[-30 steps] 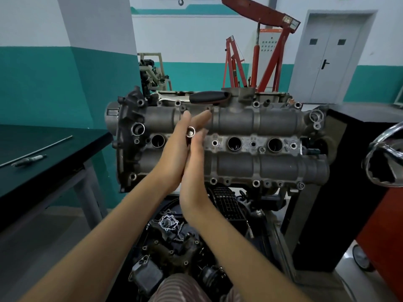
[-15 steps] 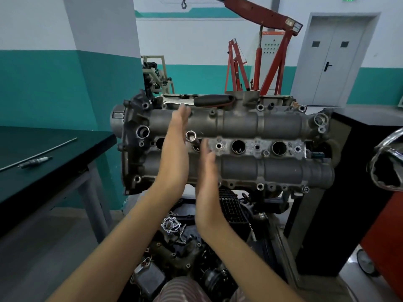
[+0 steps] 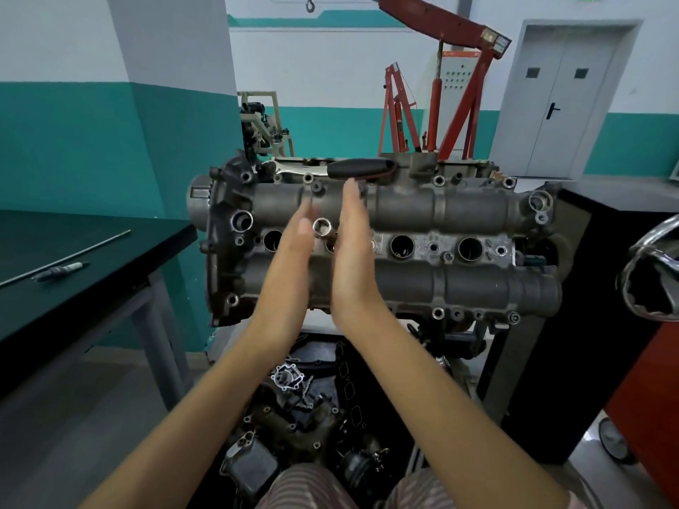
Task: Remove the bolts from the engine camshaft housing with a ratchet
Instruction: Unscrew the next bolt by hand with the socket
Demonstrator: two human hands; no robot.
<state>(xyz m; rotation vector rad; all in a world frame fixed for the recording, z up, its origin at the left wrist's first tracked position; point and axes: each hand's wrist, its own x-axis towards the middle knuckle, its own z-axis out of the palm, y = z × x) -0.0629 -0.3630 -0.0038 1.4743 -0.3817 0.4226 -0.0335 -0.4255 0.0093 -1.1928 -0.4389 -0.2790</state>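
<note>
At the frame's center my left hand (image 3: 294, 259) and right hand (image 3: 352, 251) stand flat, fingers straight, palms pressing a chrome socket (image 3: 322, 226) between them against the camshaft housing (image 3: 422, 207). The ratchet (image 3: 360, 167) lies along the housing's upper edge.

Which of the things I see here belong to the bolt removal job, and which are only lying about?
For the job:
camshaft housing
socket between the left hand and right hand
ratchet lying on top of the housing

Lying about:
marker and thin rod on the green table
red hoist
</note>
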